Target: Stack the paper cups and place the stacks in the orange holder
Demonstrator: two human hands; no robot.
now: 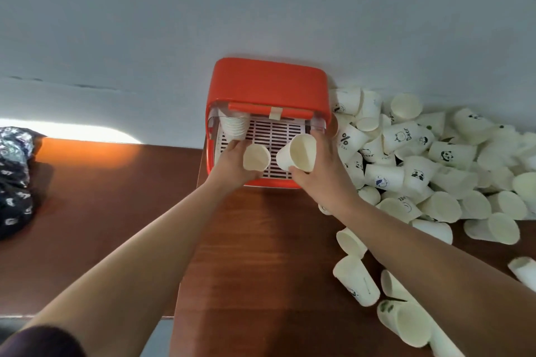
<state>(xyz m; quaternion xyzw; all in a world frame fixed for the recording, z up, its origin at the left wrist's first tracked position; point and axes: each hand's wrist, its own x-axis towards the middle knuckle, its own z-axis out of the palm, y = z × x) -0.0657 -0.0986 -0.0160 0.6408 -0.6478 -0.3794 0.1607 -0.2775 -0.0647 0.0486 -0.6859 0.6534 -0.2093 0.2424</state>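
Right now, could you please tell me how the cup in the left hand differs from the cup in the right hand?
The left cup faces the camera almost mouth-on, so its side hardly shows; the right cup is tilted, showing its white side. The left hand grips its cup from the left; the right hand holds its cup from the right. Both are paper cups held over the orange holder.

Glossy reddish-brown wooden counter (255, 255) set against a plain pale grey wall (203, 9), which bears a faint horizontal crack (72, 84) at left. Dark navy fabric bundle with white print (14, 180) lies on the counter's far left, just below a bright patch of light (72, 132).
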